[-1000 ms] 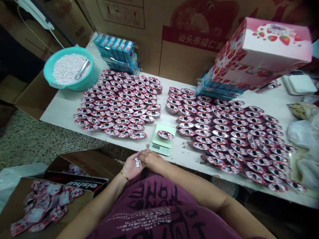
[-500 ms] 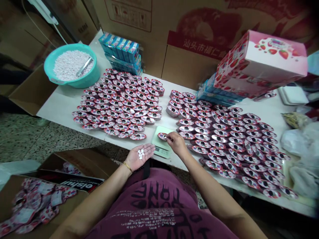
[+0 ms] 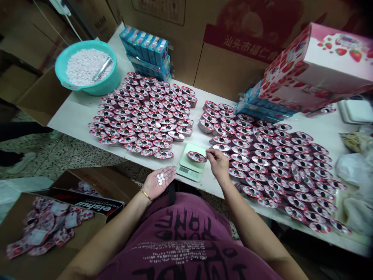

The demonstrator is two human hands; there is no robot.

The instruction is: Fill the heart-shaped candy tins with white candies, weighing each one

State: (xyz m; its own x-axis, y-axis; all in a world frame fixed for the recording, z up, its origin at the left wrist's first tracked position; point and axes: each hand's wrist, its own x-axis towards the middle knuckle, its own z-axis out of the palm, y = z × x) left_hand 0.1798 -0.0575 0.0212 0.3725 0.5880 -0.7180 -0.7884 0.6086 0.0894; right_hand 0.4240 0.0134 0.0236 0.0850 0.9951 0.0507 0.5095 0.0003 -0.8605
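My left hand [image 3: 159, 181] lies palm up at the table's front edge, cupped under a small heap of white candies [image 3: 160, 178]. To its right my right hand [image 3: 217, 161] pinches its fingertips together beside the heart-shaped tin [image 3: 196, 156]. What the pinch holds is too small to make out. That open tin sits on a pale green scale [image 3: 191, 163]. Several rows of the same red and silver tins [image 3: 142, 116] spread left of the scale, and a larger field of tins [image 3: 276, 163] spreads right.
A teal bowl [image 3: 115, 83] of white candies with a metal scoop [image 3: 101, 69] stands back left. Blue packs [image 3: 148, 50] and pink strawberry boxes [image 3: 314, 66] are stacked at the back. A cardboard box [image 3: 17, 229] of wrapped tins sits low at my left.
My right hand left my left palm, reached to the tin on the scale, and now sits just right of it. My left hand opened palm up, showing the candies.
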